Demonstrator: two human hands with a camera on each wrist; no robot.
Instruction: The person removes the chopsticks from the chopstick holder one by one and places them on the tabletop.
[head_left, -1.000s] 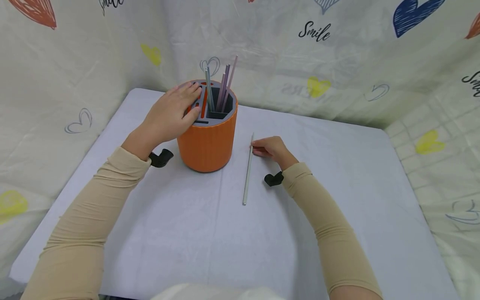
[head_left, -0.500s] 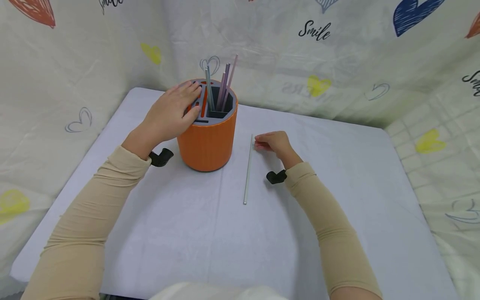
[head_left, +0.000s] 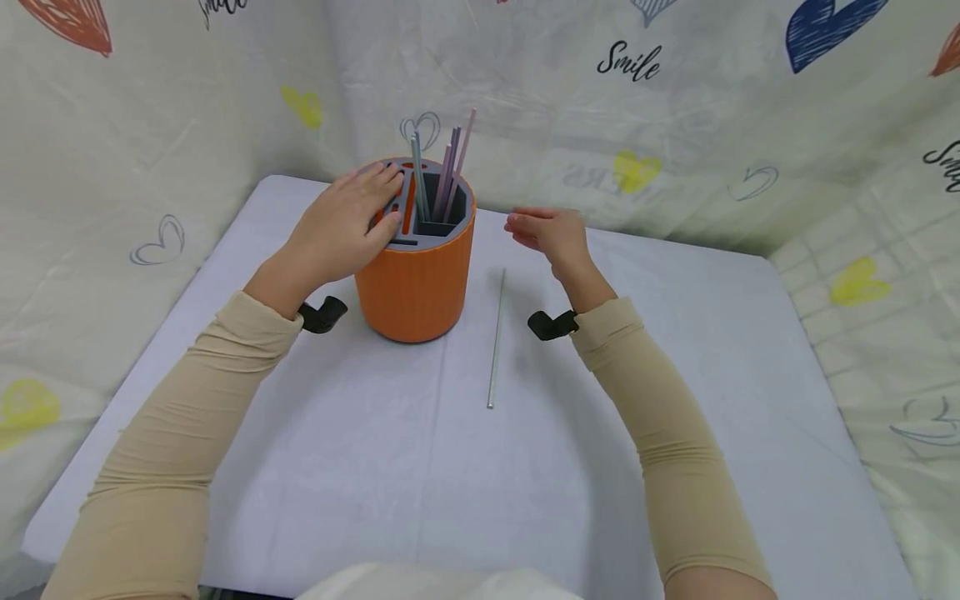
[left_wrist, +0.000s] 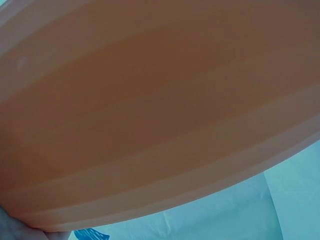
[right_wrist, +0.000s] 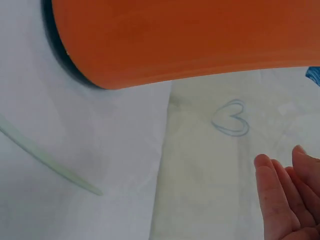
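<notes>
My left hand rests over the left part of the grey, slotted top of an orange round pen holder, its fingers spread across the top. Several thin sticks, bluish and purple, stand in the holder's open compartment. A thin pale green stick lies on the table to the right of the holder. Above its far end and to the right, my right hand is raised with nothing in it. In the right wrist view, that hand's fingers are nearly straight, beside the orange wall of the holder.
A white cloth covers the table. Behind and at both sides hangs a pale curtain printed with hearts and words. Black wrist cameras sit at both cuffs.
My right hand has let go of the pale green stick, leaving it on the table, and has risen away towards the back. The left hand and the holder have stayed put.
</notes>
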